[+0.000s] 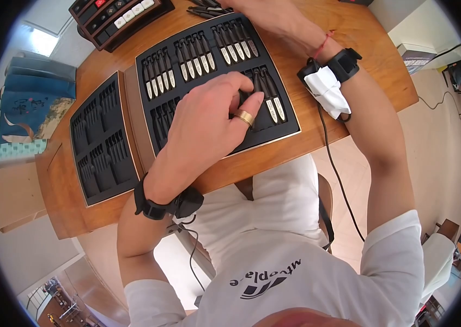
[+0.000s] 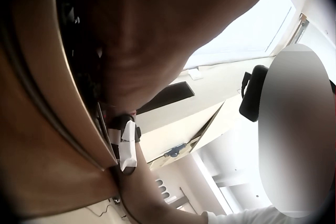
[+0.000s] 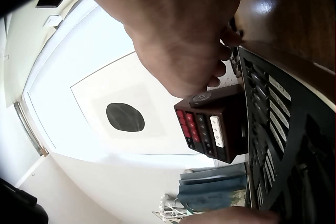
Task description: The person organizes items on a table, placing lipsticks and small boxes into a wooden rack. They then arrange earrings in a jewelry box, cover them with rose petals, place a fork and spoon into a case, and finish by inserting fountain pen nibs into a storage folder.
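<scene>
A large black-lined case (image 1: 290, 131) holds rows of dark-handled table knives (image 1: 194, 54) with silver blades. My left hand (image 1: 203, 111) is over its near right compartment, thumb and forefinger curled round a dark knife handle (image 1: 243, 99) that my fingers largely hide. Knives (image 1: 272, 101) lie in slots just right of the fingertips. Beyond the case's far edge, my right hand (image 1: 252, 5) is cut off by the head view. In the right wrist view its fingers (image 3: 216, 71) curl down beside a heap of dark cutlery (image 1: 206, 10); what they hold cannot be told.
The case's lid tray (image 1: 132, 185) lies to the left with forks and spoons (image 1: 97, 158) in its recesses. A dark wooden rack (image 1: 108, 41) with red, black and white pieces stands at the far left. Blue bags (image 1: 34, 98) are beside the wooden table (image 1: 345, 32).
</scene>
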The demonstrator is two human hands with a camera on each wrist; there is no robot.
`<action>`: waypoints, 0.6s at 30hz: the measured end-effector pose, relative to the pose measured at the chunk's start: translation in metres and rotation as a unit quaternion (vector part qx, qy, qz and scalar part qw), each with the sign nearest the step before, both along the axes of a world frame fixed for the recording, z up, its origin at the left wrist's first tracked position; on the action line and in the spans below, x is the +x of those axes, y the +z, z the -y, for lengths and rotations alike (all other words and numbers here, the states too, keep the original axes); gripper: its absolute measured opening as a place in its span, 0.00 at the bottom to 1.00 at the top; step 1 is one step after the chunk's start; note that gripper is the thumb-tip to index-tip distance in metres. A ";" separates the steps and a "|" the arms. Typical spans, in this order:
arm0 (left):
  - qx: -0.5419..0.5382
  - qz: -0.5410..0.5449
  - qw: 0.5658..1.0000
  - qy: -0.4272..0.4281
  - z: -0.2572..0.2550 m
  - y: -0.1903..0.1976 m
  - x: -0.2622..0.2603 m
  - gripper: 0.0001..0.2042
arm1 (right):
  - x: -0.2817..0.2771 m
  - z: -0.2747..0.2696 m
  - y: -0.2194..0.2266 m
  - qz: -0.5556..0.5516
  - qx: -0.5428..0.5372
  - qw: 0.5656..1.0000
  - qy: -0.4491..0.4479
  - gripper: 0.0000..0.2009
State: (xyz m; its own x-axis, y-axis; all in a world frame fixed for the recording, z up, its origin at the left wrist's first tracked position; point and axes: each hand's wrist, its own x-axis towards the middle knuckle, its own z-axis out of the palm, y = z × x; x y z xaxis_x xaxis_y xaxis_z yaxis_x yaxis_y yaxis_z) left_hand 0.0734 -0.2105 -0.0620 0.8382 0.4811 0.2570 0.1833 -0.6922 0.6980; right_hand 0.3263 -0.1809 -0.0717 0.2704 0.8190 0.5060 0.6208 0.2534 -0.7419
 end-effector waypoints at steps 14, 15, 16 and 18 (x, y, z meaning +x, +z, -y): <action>0.041 -0.143 0.987 0.053 0.010 0.014 0.002 0.13 | 0.022 0.006 -0.007 0.033 -0.060 0.993 -0.101 0.16; 0.026 -0.166 0.984 0.056 0.010 0.017 0.003 0.14 | 0.025 0.006 -0.010 0.100 -0.058 0.987 -0.108 0.16; 0.028 -0.165 0.984 0.056 0.010 0.014 0.004 0.14 | 0.028 0.004 -0.012 0.101 -0.056 0.987 -0.109 0.16; 0.079 -0.135 0.986 0.063 0.011 0.003 0.006 0.14 | 0.025 0.003 -0.010 0.103 -0.119 0.980 -0.122 0.16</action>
